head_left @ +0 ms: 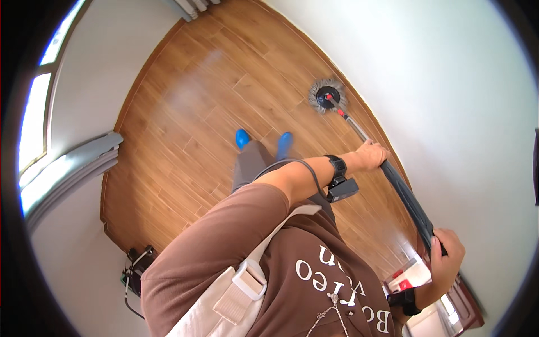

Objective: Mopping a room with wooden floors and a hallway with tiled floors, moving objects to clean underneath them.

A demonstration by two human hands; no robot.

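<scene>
I hold a mop by its long pole, which slants from near my right side up toward the wall. My left hand [371,155] is closed round the pole where the metal part meets the dark grip [408,196]. At the near end of that grip, my right hand [447,250] is wrapped round the handle. The round mop head [328,95], with a grey string fringe and a black disc, lies on the wooden floor [224,84] close to the right wall's skirting. Red joints show where the pole meets the disc.
A white wall [449,101] runs along the right, close to the pole. Grey curtains [84,168] hang by a window at left. Black equipment with cables [140,264] stands at lower left. My blue-covered shoes [242,139] are on the floor. Reddish-brown furniture [469,306] stands at lower right.
</scene>
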